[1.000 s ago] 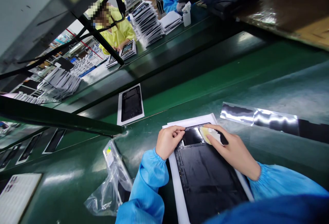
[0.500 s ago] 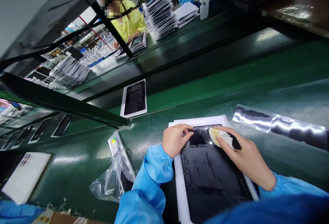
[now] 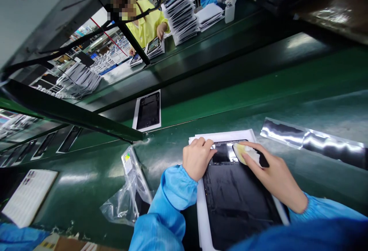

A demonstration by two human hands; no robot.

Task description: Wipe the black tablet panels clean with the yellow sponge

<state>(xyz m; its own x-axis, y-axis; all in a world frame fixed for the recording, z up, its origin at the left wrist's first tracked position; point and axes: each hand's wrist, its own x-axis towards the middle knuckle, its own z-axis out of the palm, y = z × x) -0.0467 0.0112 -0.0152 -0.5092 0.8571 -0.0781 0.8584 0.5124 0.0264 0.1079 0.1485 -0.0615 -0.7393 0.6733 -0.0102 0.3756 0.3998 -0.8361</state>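
Flat black panel (image 3: 238,201) lying face-up on a white sheet (image 3: 201,220) on the green tabletop, its far edge glossy, small pale yellow cloth (image 3: 244,153) pressed flat on the panel's far right corner

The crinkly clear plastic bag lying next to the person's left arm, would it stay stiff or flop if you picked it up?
The clear plastic bag would probably flop: it already lies crumpled and folded on the green table. It looks thin and see-through, so likely very light for its size. Its shiny surface hints it could slip between fingers, and a push would likely just scrunch it.
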